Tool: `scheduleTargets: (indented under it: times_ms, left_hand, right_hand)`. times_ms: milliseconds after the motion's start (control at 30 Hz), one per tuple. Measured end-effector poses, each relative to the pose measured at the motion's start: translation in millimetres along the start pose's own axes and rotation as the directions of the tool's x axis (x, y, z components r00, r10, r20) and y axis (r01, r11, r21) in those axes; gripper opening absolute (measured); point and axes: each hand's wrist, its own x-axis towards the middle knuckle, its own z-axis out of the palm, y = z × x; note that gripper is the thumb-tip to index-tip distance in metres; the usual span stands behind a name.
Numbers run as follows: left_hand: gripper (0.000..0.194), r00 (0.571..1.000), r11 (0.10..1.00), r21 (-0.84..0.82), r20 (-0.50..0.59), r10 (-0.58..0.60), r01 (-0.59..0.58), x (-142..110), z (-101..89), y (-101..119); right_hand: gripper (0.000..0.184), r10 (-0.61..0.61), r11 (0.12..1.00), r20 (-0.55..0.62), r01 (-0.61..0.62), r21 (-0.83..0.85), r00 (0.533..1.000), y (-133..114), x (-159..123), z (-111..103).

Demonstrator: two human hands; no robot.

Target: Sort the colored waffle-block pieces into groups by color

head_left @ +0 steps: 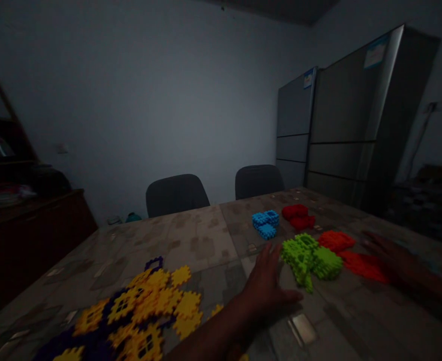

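Observation:
My left hand (268, 283) lies flat on the table with its fingers stretched out, right beside a pile of green interlocking blocks (309, 258). My right hand (388, 253) reaches in from the right with fingers extended, next to flat orange-red pieces (360, 264). Neither hand holds anything. Further back sit a blue block cluster (266, 223) and a red cluster (298, 215). A spread of yellow and purple pieces (146, 311) lies at the near left.
The room is dim. The patterned table (191, 240) has two dark chairs (176, 194) at its far side. Tall grey cabinets (341, 125) stand at the back right, and a dark wooden sideboard (29, 225) with clutter is on the left.

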Motion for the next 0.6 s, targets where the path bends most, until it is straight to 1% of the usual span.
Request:
scheduleTargets:
  times_ms: [67, 133, 233, 300, 367, 467, 600]
  left_hand:
    - [0.126, 1.000, 1.000, -0.018, 0.015, -0.015, 0.015, 16.0, 9.3, 0.3]
    - [0.131, 0.999, 1.000, -0.011, 0.028, -0.026, 0.026, 28.3, 18.7, 0.9]
    - [0.134, 0.998, 0.999, -0.001, 0.047, -0.035, 0.035, 37.9, 30.3, 1.6]
    - [0.134, 0.998, 0.999, -0.003, 0.059, -0.035, 0.036, 38.6, 35.2, 1.4]
    - [0.133, 0.998, 0.999, -0.003, 0.046, -0.041, 0.041, 36.1, 38.1, 0.6]
    - [0.129, 0.998, 0.998, -0.012, -0.019, -0.057, 0.057, 29.8, 40.9, -0.9]
    - [0.121, 0.992, 0.994, -0.056, -0.087, -0.094, 0.089, 23.5, 41.2, -0.7]
  right_hand:
    - [0.066, -0.025, 1.000, 0.027, 0.025, 0.015, 0.999, -5.4, 2.6, 7.1]
    - [0.066, -0.062, 0.998, 0.062, 0.060, 0.032, 0.996, -16.6, 7.2, 13.2]
    - [0.056, -0.138, 0.990, 0.113, 0.132, 0.057, 0.984, -37.1, 9.4, 24.1]
    - [0.049, -0.185, 0.982, 0.128, 0.177, 0.069, 0.974, -48.1, 6.0, 34.2]
    - [0.047, -0.197, 0.979, 0.115, 0.190, 0.066, 0.974, -55.3, 0.0, 45.7]
    - [0.051, -0.167, 0.985, 0.062, 0.164, 0.046, 0.984, -62.1, -10.4, 61.1]
    - [0.053, -0.120, 0.992, 0.001, 0.120, 0.036, 0.993, -73.0, -22.7, 76.1]
